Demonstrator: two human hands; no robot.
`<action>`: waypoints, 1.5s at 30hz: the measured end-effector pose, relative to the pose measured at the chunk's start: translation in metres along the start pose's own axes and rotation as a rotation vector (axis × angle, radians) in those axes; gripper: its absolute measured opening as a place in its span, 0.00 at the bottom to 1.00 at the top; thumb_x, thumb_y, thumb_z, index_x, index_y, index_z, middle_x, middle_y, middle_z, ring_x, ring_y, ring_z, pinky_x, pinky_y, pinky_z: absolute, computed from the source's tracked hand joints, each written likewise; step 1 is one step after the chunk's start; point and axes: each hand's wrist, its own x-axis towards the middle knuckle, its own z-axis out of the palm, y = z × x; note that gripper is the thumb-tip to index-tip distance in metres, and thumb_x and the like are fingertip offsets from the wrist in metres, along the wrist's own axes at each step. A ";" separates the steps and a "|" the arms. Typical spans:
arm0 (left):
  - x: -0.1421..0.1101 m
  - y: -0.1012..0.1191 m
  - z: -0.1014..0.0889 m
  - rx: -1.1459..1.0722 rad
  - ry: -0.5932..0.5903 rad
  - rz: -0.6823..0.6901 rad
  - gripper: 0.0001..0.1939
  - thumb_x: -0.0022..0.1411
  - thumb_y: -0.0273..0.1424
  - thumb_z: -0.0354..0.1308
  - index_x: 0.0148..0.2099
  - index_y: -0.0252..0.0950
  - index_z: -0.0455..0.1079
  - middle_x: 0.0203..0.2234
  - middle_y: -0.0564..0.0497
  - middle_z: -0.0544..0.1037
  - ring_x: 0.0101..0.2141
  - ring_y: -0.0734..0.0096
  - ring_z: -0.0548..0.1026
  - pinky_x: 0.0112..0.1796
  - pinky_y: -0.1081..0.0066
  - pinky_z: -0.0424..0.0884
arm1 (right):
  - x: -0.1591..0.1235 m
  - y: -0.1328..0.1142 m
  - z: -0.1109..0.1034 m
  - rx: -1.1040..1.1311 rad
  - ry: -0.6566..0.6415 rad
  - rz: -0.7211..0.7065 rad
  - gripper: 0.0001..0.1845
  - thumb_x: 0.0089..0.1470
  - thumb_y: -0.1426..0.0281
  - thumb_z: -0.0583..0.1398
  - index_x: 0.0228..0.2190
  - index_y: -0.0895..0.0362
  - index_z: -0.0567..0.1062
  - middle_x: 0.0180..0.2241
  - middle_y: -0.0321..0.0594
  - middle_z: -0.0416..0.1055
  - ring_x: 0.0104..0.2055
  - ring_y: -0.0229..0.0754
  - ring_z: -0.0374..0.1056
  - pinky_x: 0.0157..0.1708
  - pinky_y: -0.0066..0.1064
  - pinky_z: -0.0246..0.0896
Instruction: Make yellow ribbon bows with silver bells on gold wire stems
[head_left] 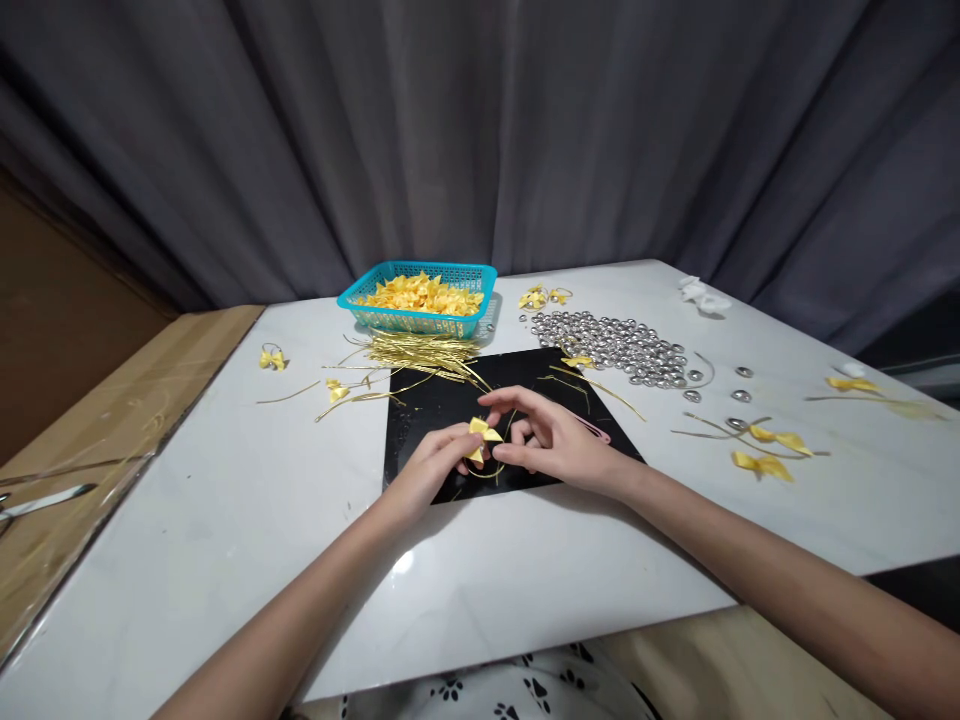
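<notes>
My left hand point(439, 458) pinches a yellow ribbon bow point(484, 432) between thumb and fingers, over a black mat point(420, 420). A thin gold cord curves in a loop below the bow. To the right, my right hand point(551, 438) is close to the bow, its index finger stretched out and its thumb apart from it. The other fingers of that hand curl inward, and I see nothing gripped in them. Partly behind my right hand, a pink looped tool point(596, 428) lies on the mat.
Behind the mat, a bundle of gold cords point(420, 352) lies before a blue basket point(352, 300) of yellow bows. Silver heart-shaped beads point(611, 345) are heaped at right. Loose bows point(761, 464) and cords lie farther right. One finished-looking looped bow point(272, 358) sits at left.
</notes>
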 end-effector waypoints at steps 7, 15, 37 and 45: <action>-0.001 0.001 0.003 0.061 -0.098 0.064 0.16 0.58 0.41 0.52 0.25 0.34 0.65 0.22 0.53 0.65 0.27 0.72 0.63 0.31 0.72 0.58 | -0.001 -0.003 0.000 -0.263 0.055 -0.299 0.07 0.54 0.69 0.58 0.31 0.59 0.75 0.31 0.39 0.70 0.26 0.31 0.62 0.22 0.23 0.56; -0.002 -0.003 0.002 0.086 -0.031 0.057 0.13 0.56 0.40 0.55 0.30 0.35 0.72 0.27 0.50 0.72 0.28 0.71 0.66 0.30 0.73 0.61 | -0.001 -0.001 -0.002 -0.363 0.239 -0.332 0.07 0.56 0.68 0.57 0.29 0.58 0.73 0.28 0.38 0.67 0.24 0.32 0.60 0.22 0.25 0.54; 0.003 -0.004 0.002 -0.013 0.049 0.031 0.14 0.54 0.40 0.58 0.27 0.34 0.67 0.22 0.53 0.70 0.23 0.77 0.63 0.26 0.75 0.60 | -0.002 -0.003 0.000 -0.329 0.210 -0.302 0.08 0.54 0.66 0.57 0.31 0.58 0.72 0.30 0.39 0.65 0.23 0.31 0.57 0.22 0.26 0.54; 0.002 -0.002 0.002 -0.051 -0.008 0.019 0.12 0.56 0.38 0.57 0.29 0.33 0.67 0.21 0.53 0.70 0.23 0.77 0.65 0.27 0.75 0.60 | 0.003 -0.002 -0.002 0.197 0.028 0.218 0.19 0.48 0.58 0.61 0.36 0.59 0.70 0.25 0.34 0.66 0.18 0.28 0.56 0.15 0.22 0.58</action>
